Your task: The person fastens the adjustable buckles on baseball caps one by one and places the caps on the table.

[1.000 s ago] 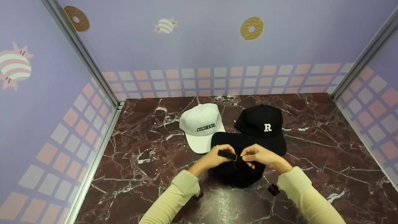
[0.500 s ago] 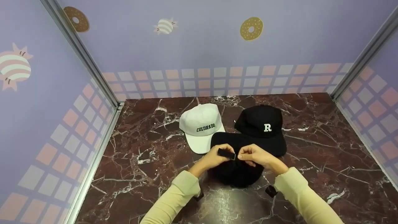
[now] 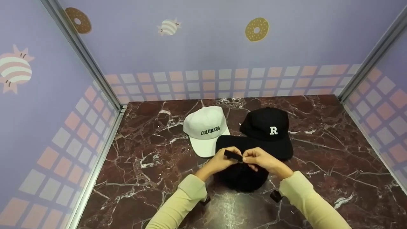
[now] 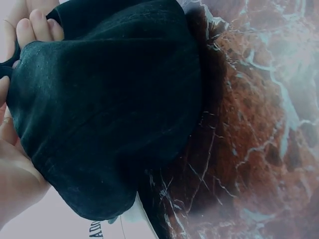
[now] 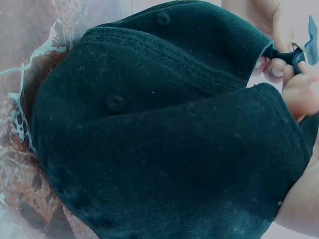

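Note:
A black baseball cap (image 3: 243, 179) lies crown toward me, its brim (image 3: 233, 142) pointing away. My left hand (image 3: 222, 161) holds the back of this cap by its adjuster strap (image 3: 233, 156), whose loose end sticks out over the knuckles. Opposite it, my right hand (image 3: 262, 158) pinches the strap with thumb and index finger, right at the small metal buckle (image 5: 297, 48). In the right wrist view the back opening gapes below the strap, and sewn eyelets (image 5: 114, 103) dot the crown. Fingertips (image 4: 40, 27) of a hand show over the cap's edge in the left wrist view.
Behind the held cap, a white cap (image 3: 205, 122) lettered COLORADO lies to the left. To the right is another black cap (image 3: 265, 122) with a white R, its brim beside the held cap's. All lie on a dark red marbled tabletop (image 3: 143, 133), walled by patterned panels (image 3: 210, 47).
My right hand has shifted slightly left, up to the buckle. The strap's loose end has tilted a little more upward; the other caps have stayed put.

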Demonstrator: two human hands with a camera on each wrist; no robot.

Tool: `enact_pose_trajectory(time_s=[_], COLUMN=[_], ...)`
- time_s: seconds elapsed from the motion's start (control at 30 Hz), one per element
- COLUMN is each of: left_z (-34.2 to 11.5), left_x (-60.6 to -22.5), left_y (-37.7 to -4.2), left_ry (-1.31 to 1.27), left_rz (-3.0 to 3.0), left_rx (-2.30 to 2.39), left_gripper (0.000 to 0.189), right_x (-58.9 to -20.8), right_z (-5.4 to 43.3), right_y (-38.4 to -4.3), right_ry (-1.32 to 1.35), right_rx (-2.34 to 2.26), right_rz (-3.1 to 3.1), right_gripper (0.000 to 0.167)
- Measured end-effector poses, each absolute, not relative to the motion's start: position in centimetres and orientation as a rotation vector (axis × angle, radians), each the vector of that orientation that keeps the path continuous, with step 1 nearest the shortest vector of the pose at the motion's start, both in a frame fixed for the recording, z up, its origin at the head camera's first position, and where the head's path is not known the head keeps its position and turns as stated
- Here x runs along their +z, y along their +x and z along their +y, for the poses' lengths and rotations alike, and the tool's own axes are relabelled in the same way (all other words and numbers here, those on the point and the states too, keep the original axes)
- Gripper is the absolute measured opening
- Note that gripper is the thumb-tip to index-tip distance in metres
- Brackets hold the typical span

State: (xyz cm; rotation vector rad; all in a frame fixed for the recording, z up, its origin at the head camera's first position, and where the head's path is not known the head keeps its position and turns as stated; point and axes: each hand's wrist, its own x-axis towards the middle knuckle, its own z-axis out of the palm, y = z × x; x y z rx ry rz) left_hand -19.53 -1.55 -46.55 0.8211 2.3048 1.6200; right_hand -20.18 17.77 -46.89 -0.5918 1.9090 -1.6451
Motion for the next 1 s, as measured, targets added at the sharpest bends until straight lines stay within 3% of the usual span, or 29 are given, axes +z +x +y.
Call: enact_pose_trajectory(time_s=[0.33, 0.6, 0.83, 1.0], left_z=[-1.4, -1.4, -1.5, -1.3], left_x=[-46.7, -46.0, -46.6, -48.5], left_y=[-19.6, -19.3, -19.7, -20.6], left_ry=[0.787, 0.772, 0.759, 0.893], left_rz=[2.332, 2.353, 2.275, 2.347], left_rx=[1.614, 1.545, 1.600, 1.532], left_gripper=[0.015, 0.017, 0.016, 0.019], right_x=[-47.8, -43.7, -42.4, -41.7], right_z=[18.0, 16.9, 16.1, 15.4], right_y=[-20.9, -19.8, -19.5, -19.1], right_ry=[-0.473, -0.688, -0.814, -0.860], right_rx=[-1.765, -1.553, -1.453, -1.353], right_rz=[1.821, 2.199, 2.311, 2.401], right_gripper=[0.010, 0.018, 0.019, 0.015])
